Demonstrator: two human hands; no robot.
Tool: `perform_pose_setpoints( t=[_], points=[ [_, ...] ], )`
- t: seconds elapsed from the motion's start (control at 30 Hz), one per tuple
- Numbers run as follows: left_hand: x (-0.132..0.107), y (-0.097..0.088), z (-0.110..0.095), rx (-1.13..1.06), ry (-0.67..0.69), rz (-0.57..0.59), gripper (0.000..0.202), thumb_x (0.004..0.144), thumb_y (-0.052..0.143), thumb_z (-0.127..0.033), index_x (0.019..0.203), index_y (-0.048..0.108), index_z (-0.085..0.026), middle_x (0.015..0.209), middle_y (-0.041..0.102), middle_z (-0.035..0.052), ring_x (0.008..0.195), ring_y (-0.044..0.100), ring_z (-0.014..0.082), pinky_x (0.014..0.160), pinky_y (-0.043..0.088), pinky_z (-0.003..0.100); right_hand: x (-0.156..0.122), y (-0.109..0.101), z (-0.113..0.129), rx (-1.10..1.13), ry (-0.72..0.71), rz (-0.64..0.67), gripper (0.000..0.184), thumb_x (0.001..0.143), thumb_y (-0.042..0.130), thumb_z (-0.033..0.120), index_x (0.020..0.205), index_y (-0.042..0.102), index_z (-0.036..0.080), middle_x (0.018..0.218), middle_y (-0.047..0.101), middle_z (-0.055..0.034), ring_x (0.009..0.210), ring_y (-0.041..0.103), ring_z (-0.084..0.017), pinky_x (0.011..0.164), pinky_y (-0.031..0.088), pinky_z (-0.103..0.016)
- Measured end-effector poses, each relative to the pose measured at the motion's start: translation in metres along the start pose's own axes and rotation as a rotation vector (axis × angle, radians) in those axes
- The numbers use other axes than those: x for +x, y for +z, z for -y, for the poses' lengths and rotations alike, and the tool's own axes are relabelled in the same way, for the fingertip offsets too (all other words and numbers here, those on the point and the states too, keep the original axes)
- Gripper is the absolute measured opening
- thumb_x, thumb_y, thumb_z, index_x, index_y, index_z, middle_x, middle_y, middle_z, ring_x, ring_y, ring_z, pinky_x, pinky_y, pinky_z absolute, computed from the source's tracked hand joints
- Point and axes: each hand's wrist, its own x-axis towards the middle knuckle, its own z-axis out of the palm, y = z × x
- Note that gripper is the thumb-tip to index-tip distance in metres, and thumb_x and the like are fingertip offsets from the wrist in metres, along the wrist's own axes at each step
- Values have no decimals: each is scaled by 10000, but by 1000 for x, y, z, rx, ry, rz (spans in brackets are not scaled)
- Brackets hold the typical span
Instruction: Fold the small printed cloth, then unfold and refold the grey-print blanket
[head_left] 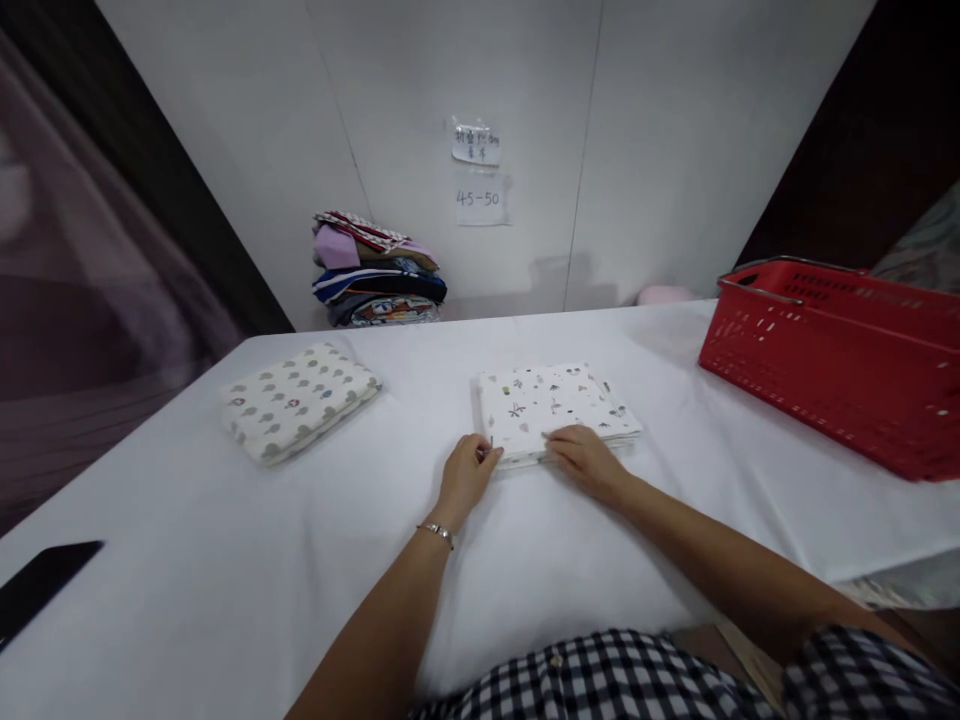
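Note:
A white folded cloth (555,402) with small printed plants and shapes lies flat on the white-covered table, its layers showing along the near and right edges. My left hand (466,472) pinches its near left corner between thumb and fingers; a bracelet circles that wrist. Along the middle of the near edge, my right hand (585,458) has its fingers closed together on the fabric, the fingertips resting over the top layer. Off to the left lies a second folded cloth (300,398), white with grey-green rounded prints, touched by neither hand.
A red basket (832,360) with a metal handle stands on the right of the table (360,560). Beyond the far edge is a pile of folded fabrics (381,275) against the wall. A dark flat object (49,580) lies at the left edge. Paper notes (480,197) hang on the wall.

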Motion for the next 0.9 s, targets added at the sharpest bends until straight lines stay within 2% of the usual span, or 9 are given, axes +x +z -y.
perform_pose_setpoints(
  t=[0.13,0.27,0.37,0.5,0.63,0.73,0.8,0.9],
  points=[
    [0,-1,-3,25,18,17,159,791,529,-352,746,522,-199,764,553,-8,664,519,128,619,400,265,-34,-30,-52,-41,225,-111,244,877,441,290,871,674,217,940,664,-60,885,580,-188,820,439,-361],
    [1,1,-5,53,8,19,152,790,528,-337,732,510,-198,754,543,-13,668,517,129,615,388,260,-53,-39,-87,-25,481,-239,271,823,481,381,760,677,205,976,642,-73,905,575,-212,788,462,-372],
    [0,1,-7,38,-9,17,151,786,535,-329,719,504,-198,745,541,-16,657,510,124,619,389,260,-52,-35,-95,76,690,-267,322,773,508,447,901,668,199,956,642,-77,795,597,-204,680,485,-344],
    [-2,-1,-7,19,-22,3,135,782,539,-310,718,504,-196,746,539,-14,661,506,124,632,394,263,-46,-30,-102,121,888,-112,495,699,583,464,1131,593,223,793,651,-41,617,580,-177,585,473,-316],
    [-5,1,-14,23,-57,-17,133,773,544,-297,701,504,-192,732,536,-11,667,505,130,632,396,268,-43,-25,-118,167,874,-122,530,668,595,401,1165,579,216,904,652,-60,723,603,-205,658,483,-343],
    [-15,15,-33,10,-83,-6,141,779,534,-298,690,523,-190,722,549,1,680,514,143,640,408,280,-32,-25,-139,137,804,-182,473,650,590,340,1102,614,204,937,657,-60,839,602,-228,746,477,-365],
    [-25,29,-50,-41,-37,80,118,784,529,-285,722,559,-189,744,570,13,704,529,150,652,425,284,-17,-28,-154,74,776,-226,437,655,562,299,1070,625,177,957,656,-78,873,593,-239,794,465,-393],
    [-38,44,-65,-203,108,275,154,778,547,-249,913,608,-206,879,610,20,760,558,138,680,454,259,8,-33,-168,12,756,-259,426,673,514,247,1062,617,107,1058,622,-150,991,550,-280,884,412,-461]
  ],
)
